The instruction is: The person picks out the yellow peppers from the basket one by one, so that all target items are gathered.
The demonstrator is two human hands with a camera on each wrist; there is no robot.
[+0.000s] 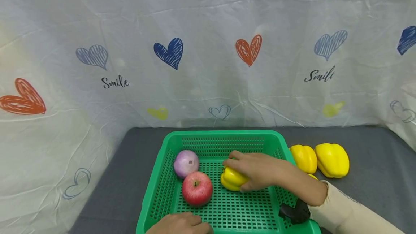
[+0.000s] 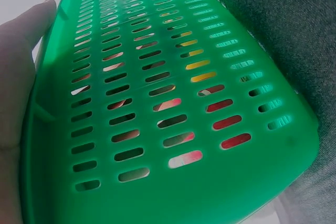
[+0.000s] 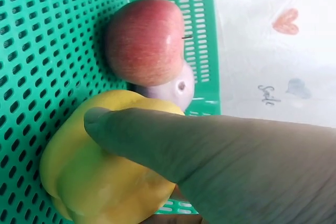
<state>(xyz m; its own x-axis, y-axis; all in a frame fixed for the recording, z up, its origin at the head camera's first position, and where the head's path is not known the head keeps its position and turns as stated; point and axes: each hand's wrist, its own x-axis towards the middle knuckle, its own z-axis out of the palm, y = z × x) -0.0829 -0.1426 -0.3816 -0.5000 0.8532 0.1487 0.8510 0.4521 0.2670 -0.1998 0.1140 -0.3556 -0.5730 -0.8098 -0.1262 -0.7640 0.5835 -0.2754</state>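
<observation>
Inside the green basket (image 1: 224, 134), my right hand (image 1: 256, 169) grips a yellow bell pepper (image 1: 233, 180). Its thumb (image 3: 121, 127) lies along the pepper's side in the right wrist view, while the other fingers are mostly hidden. To the left of that pepper are a red apple (image 1: 197, 189) and a purple onion (image 1: 186, 164), the onion farther back. At the basket's near edge, my left hand (image 1: 182, 224) holds the rim with fingers bent over it. The left wrist view has this hand along the rim, beside the slotted outer wall (image 2: 157, 203).
Right of the basket, yellow bell peppers (image 1: 332, 160) sit on the dark grey cloth (image 1: 373, 190), one partly hidden by the right forearm. A black wrist device (image 1: 295, 212) hangs under the right sleeve. Behind the table hangs a pale curtain (image 1: 208, 21) printed with hearts.
</observation>
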